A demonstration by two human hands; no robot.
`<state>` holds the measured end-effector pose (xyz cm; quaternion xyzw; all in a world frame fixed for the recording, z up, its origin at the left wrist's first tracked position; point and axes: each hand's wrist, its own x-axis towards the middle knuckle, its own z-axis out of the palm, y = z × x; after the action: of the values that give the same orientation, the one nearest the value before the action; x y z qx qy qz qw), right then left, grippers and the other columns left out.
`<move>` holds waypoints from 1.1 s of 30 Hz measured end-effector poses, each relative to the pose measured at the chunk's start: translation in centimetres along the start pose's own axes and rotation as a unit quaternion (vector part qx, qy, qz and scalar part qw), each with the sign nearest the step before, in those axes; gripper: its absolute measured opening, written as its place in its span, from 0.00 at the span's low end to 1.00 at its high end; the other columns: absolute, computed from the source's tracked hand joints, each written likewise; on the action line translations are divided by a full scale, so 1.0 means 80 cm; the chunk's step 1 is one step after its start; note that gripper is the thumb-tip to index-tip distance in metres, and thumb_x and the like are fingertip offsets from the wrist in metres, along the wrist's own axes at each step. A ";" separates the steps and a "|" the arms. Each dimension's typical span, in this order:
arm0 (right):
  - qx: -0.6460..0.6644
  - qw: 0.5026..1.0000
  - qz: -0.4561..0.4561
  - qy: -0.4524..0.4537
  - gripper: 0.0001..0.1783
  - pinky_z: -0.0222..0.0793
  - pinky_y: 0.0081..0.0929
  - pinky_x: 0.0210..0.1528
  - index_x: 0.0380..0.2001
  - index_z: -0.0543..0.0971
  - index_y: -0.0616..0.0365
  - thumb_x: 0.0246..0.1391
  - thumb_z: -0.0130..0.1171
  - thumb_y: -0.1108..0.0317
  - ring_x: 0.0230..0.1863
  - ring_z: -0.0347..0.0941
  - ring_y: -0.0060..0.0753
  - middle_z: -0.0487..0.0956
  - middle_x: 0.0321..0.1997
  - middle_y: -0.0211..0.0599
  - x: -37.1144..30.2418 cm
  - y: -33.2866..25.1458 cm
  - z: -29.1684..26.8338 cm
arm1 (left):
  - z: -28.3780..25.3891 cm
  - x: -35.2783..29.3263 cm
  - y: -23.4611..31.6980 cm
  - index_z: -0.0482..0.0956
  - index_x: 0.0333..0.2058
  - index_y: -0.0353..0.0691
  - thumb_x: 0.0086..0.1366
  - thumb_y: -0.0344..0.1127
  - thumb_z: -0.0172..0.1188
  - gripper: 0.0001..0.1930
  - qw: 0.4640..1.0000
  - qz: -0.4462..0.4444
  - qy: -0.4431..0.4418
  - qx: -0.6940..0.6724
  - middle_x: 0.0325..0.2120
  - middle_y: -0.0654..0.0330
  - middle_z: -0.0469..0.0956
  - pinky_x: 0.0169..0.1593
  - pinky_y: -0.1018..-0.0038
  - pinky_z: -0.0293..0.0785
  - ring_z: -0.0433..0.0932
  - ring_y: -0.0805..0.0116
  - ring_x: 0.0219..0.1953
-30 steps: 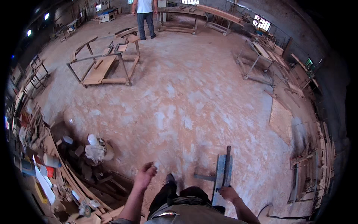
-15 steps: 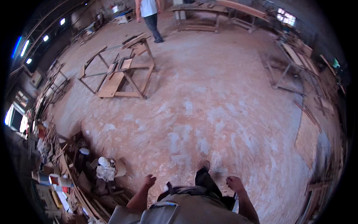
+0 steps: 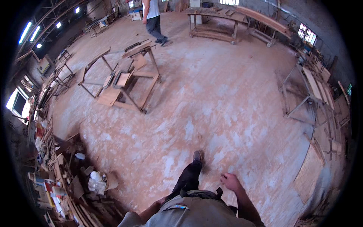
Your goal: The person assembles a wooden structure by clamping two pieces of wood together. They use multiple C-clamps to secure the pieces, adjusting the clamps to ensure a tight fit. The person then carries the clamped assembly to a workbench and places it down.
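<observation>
My right hand (image 3: 230, 182) hangs in front of my body at the lower right, fingers loosely curled and a little apart, with nothing in them. It touches nothing. My left hand (image 3: 160, 203) is low beside my left thigh, at the edge of my beige shirt (image 3: 189, 212); its fingers are hidden, so what it holds, if anything, cannot be told. A dark-trousered leg (image 3: 188, 178) of mine reaches forward, its shoe (image 3: 197, 156) on the dusty floor (image 3: 234, 132). Nearest on the left are a bucket (image 3: 112, 181) and a white plastic bottle (image 3: 96, 176) among scraps.
A wheeled frame (image 3: 145, 94) with wood boards stands ahead left. Beyond it is a person (image 3: 153, 20). Workbenches (image 3: 215, 15) stand at the back, with a metal rack of planks (image 3: 312, 85) at the right. Wood scraps (image 3: 81, 212) line the left; a flat board (image 3: 308, 172) lies right.
My view has moved forward and tilted up. One leg now reaches ahead. My left hand has swung back beside my thigh; my right hand has moved slightly left and up. The person's legs have shifted.
</observation>
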<state>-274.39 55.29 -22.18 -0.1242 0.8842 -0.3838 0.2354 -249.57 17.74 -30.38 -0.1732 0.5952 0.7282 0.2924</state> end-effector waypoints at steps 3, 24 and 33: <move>-0.023 1.000 0.016 -0.009 0.15 0.72 0.30 0.32 0.38 0.77 0.65 0.54 0.51 0.63 0.25 0.76 0.32 0.80 0.29 0.42 0.049 -0.004 -0.051 | -0.041 0.096 0.027 0.68 0.55 0.35 0.59 0.49 0.59 0.30 0.985 -0.134 -0.092 0.052 0.44 0.62 0.75 0.47 0.71 0.71 0.73 0.73 0.43; -0.135 0.985 0.046 -0.097 0.08 0.70 0.38 0.27 0.30 0.73 0.59 0.52 0.52 0.65 0.25 0.73 0.39 0.75 0.24 0.38 0.352 0.290 -0.279 | -0.064 0.587 0.517 0.69 0.53 0.37 0.59 0.54 0.51 0.30 0.924 -0.025 0.160 0.347 0.38 0.43 0.77 0.46 0.61 0.72 0.76 0.47 0.42; 0.296 0.871 0.390 -0.042 0.14 0.71 0.34 0.19 0.39 0.71 0.58 0.55 0.51 0.61 0.18 0.71 0.38 0.74 0.26 0.41 0.686 0.245 -0.453 | -0.094 0.494 0.321 0.79 0.38 0.34 0.53 0.53 0.55 0.26 0.827 -0.358 0.398 0.170 0.40 0.44 0.78 0.46 0.61 0.72 0.76 0.47 0.43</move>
<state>-340.82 68.99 -32.67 0.2901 0.6954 -0.4987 0.4285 -296.92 16.03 -36.24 -0.5965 0.6703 0.3277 0.2958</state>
